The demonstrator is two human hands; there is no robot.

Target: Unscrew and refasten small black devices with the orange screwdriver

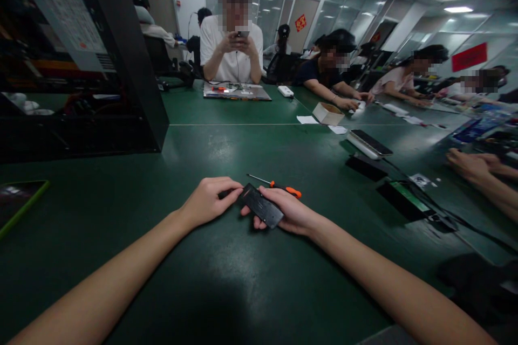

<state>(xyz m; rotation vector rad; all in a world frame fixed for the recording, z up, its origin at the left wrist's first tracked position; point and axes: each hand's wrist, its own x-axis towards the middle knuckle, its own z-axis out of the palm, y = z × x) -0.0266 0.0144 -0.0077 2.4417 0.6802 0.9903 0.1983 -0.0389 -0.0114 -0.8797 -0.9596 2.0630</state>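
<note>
green tabletop [190,280] below, the right hand [292,210] clasps a black slab [263,207], long axis slanting up-left toward the left hand [210,202], fingertips at its corner, pinch unclear.

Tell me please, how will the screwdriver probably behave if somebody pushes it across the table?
The screwdriver may slide or swivel easily, because the table looks shiny. Its thin metal shaft looks straight, so it is probably stiff. The thicker orange end seems rounded, so some rolling is possible.
</note>
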